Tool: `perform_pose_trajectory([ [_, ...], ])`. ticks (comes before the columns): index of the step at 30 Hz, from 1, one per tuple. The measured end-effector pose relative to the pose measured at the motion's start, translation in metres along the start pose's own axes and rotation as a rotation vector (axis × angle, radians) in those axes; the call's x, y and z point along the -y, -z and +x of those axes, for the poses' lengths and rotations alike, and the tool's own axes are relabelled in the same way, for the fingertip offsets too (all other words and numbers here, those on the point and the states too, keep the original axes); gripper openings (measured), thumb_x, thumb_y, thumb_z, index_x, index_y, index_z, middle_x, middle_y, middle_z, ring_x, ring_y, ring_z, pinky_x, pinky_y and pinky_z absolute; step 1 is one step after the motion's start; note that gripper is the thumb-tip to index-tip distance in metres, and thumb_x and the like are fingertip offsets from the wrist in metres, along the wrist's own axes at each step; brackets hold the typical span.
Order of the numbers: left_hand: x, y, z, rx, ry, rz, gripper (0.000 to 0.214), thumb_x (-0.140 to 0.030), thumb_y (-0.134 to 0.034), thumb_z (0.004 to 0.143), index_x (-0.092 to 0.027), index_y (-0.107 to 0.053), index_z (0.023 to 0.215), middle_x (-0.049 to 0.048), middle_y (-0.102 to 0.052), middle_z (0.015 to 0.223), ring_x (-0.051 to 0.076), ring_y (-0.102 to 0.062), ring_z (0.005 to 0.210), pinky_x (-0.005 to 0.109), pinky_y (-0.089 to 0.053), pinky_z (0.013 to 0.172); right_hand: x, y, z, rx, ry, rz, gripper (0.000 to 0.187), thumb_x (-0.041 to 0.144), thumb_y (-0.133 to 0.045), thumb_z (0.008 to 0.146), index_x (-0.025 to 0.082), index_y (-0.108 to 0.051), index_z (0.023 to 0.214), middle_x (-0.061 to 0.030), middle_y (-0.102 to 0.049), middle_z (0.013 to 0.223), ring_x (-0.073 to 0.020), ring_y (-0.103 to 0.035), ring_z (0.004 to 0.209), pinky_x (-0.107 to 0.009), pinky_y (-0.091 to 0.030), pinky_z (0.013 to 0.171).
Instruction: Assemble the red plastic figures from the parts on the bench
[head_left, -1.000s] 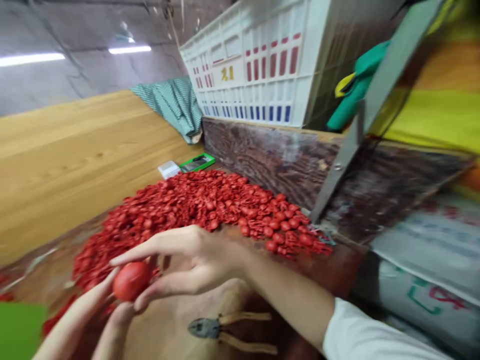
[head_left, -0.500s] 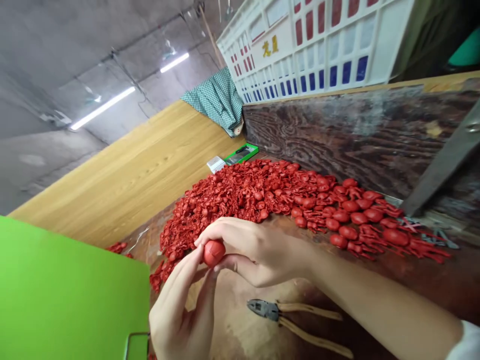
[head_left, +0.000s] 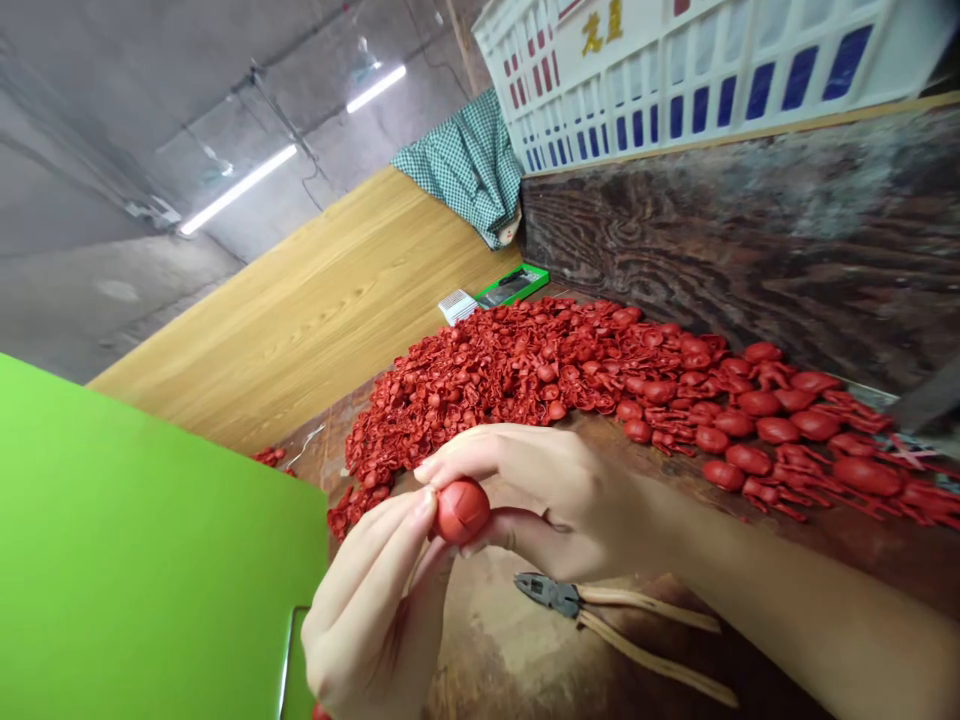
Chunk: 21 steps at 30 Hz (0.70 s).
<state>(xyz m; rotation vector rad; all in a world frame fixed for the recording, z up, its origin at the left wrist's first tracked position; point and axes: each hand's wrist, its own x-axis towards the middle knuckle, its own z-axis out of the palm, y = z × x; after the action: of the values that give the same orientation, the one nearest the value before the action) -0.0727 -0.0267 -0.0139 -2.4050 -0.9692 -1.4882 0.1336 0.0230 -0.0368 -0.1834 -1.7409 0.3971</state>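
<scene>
both hands (head_left: 457, 560) gripping a round red piece (head_left: 462, 511), pliers (head_left: 555, 595) lying near

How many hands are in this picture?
2: the left hand holds the red ball from the left, and the right hand holds it from the right. I see no others.

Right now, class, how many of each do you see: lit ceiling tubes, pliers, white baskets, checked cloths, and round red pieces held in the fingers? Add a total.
Lit tubes: 2
Pliers: 1
White basket: 1
Checked cloth: 1
Held red piece: 1
Total: 6
</scene>
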Motion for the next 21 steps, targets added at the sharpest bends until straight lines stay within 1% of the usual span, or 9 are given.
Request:
perform_pose_trajectory([
  [5, -0.006, 0.003, -0.003, 0.031, 0.078, -0.057, 0.058, -0.002, -0.081, 0.086, -0.033, -0.076, 0.135, 0.0032, -0.083, 0.123, 0.027, -0.08, 0.111, 0.045, -0.069, 0.098, 0.006, 0.003, 0.001, 0.027, -0.004, 0.018, 0.029, 0.017, -0.067, 0.105, 0.016, -0.062, 0.134, -0.0143, -0.081, 0.122, -0.0229, -0.075, 0.123, -0.036, -0.063, 0.108],
  [8, -0.011, 0.006, -0.003, 0.103, 0.185, -0.132, 0.051, -0.013, -0.078, 0.092, -0.029, -0.072, 0.139, 0.0096, -0.078, 0.135, 0.033, -0.072, 0.132, 0.054, -0.063, 0.112, 0.005, 0.007, 0.003, 0.05, 0.064, 0.036, 0.03, 0.014, -0.067, 0.105, 0.013, -0.064, 0.135, -0.0175, -0.077, 0.132, -0.0238, -0.07, 0.133, -0.041, -0.058, 0.117],
  [10, -0.015, 0.01, 0.0, 0.135, 0.205, -0.177, 0.052, -0.021, -0.079, 0.093, -0.028, -0.069, 0.144, 0.0132, -0.074, 0.142, 0.037, -0.063, 0.143, 0.059, -0.056, 0.12, 0.009, 0.011, 0.006, 0.053, 0.096, -0.006, 0.031, 0.016, -0.07, 0.104, 0.014, -0.067, 0.134, -0.0172, -0.077, 0.133, -0.024, -0.071, 0.131, -0.043, -0.059, 0.115],
  [12, -0.024, 0.014, 0.003, 0.15, 0.184, -0.229, 0.054, -0.029, -0.082, 0.093, -0.027, -0.068, 0.145, 0.0139, -0.074, 0.142, 0.037, -0.065, 0.141, 0.058, -0.055, 0.121, 0.02, 0.016, 0.008, 0.062, 0.112, -0.075, 0.03, 0.02, -0.074, 0.102, 0.018, -0.07, 0.132, -0.0143, -0.078, 0.128, -0.0237, -0.074, 0.123, -0.042, -0.063, 0.108],
  [14, -0.037, 0.019, 0.0, 0.161, 0.191, -0.275, 0.051, -0.033, -0.084, 0.092, -0.028, -0.071, 0.14, 0.0122, -0.078, 0.135, 0.033, -0.074, 0.128, 0.049, -0.062, 0.113, 0.041, 0.02, 0.004, 0.089, 0.088, -0.129, 0.03, 0.021, -0.076, 0.101, 0.018, -0.072, 0.13, -0.0121, -0.08, 0.118, -0.0233, -0.075, 0.113, -0.039, -0.065, 0.102],
  [16, -0.056, 0.023, -0.016, 0.202, 0.276, -0.316, 0.046, -0.031, -0.086, 0.091, -0.029, -0.073, 0.135, 0.0098, -0.082, 0.126, 0.028, -0.079, 0.115, 0.04, -0.068, 0.103, 0.07, 0.021, -0.013, 0.161, -0.013, -0.152, 0.028, 0.02, -0.074, 0.101, 0.014, -0.071, 0.129, -0.0116, -0.08, 0.111, -0.0228, -0.075, 0.107, -0.037, -0.065, 0.1],
  [17, -0.068, 0.023, -0.03, 0.232, 0.337, -0.344, 0.046, -0.03, -0.086, 0.09, -0.029, -0.074, 0.134, 0.0092, -0.083, 0.123, 0.028, -0.081, 0.112, 0.038, -0.069, 0.099, 0.088, 0.022, -0.026, 0.212, -0.096, -0.158, 0.027, 0.018, -0.074, 0.101, 0.012, -0.071, 0.128, -0.0118, -0.08, 0.109, -0.0226, -0.075, 0.106, -0.036, -0.065, 0.101],
  [19, -0.097, 0.022, -0.071, 0.3, 0.448, -0.422, 0.049, -0.031, -0.087, 0.089, -0.029, -0.073, 0.136, 0.0086, -0.084, 0.123, 0.029, -0.081, 0.113, 0.038, -0.069, 0.101, 0.126, 0.021, -0.063, 0.337, -0.287, -0.158, 0.024, 0.016, -0.071, 0.102, 0.01, -0.071, 0.126, -0.0124, -0.08, 0.108, -0.0219, -0.075, 0.106, -0.033, -0.064, 0.101],
  [21, -0.131, 0.018, -0.121, 0.381, 0.538, -0.503, 0.05, -0.034, -0.086, 0.091, -0.029, -0.073, 0.138, 0.0078, -0.084, 0.123, 0.03, -0.08, 0.118, 0.044, -0.064, 0.111, 0.165, 0.021, -0.106, 0.447, -0.471, -0.131, 0.021, 0.016, -0.066, 0.105, 0.009, -0.07, 0.125, -0.0123, -0.08, 0.107, -0.0206, -0.074, 0.104, -0.031, -0.064, 0.099],
])
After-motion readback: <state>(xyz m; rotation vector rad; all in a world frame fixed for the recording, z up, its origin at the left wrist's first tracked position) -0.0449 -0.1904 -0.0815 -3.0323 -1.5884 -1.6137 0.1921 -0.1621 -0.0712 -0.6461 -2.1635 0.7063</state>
